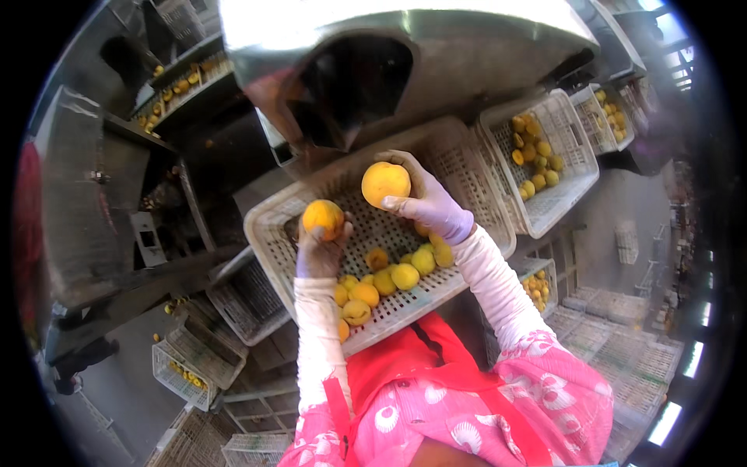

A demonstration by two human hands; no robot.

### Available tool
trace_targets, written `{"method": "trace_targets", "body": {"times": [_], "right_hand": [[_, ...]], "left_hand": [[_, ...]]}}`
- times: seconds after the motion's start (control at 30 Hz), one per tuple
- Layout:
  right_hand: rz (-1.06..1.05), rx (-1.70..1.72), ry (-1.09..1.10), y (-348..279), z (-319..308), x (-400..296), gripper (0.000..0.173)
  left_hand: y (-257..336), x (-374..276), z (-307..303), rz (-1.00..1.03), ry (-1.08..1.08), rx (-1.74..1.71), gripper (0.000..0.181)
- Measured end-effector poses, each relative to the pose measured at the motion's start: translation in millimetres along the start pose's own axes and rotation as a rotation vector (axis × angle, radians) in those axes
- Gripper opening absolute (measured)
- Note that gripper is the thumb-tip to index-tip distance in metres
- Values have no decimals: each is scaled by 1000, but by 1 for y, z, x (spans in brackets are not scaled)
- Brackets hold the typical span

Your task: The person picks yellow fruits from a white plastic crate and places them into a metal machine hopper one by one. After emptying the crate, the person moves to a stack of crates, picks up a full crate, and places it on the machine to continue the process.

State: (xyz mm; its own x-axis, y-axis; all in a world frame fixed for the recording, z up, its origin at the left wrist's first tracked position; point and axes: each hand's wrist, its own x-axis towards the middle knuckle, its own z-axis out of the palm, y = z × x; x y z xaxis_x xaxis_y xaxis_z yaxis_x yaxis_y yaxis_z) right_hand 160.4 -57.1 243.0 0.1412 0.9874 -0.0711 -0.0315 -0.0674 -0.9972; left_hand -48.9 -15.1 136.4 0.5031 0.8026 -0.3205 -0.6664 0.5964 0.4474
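Note:
My gloved left hand [322,252] holds an orange-yellow peach [323,219] above the left part of a white plastic crate [382,131]. Higher and to the right, my gloved right hand [429,201] grips a larger yellow peach [386,184] between thumb and fingers. Both hands are over the crate, apart from each other. Several loose yellow peaches [405,276] lie on its slotted floor, mostly along the side nearest me. Beyond the crate stands a shiny metal machine housing [467,52] with a dark opening [356,82].
To the right, another crate [575,131] holds peaches, some apparently halved. A dark crate [251,298] sits to the left, beside a metal machine frame [87,192]. Stacked crates [618,344] stand at lower right. A tray of fruit [187,87] runs along the upper left.

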Motion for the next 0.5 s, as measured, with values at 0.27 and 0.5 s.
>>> {"method": "trace_targets", "body": {"times": [0.27,0.5], "right_hand": [[-57,-1172,348,-20,59,118,75],[-232,-977,426,-36,26,165,62]], "left_hand": [[48,5,26,106,-221,167,68],[58,3,71,272,-145,408,80]]}}
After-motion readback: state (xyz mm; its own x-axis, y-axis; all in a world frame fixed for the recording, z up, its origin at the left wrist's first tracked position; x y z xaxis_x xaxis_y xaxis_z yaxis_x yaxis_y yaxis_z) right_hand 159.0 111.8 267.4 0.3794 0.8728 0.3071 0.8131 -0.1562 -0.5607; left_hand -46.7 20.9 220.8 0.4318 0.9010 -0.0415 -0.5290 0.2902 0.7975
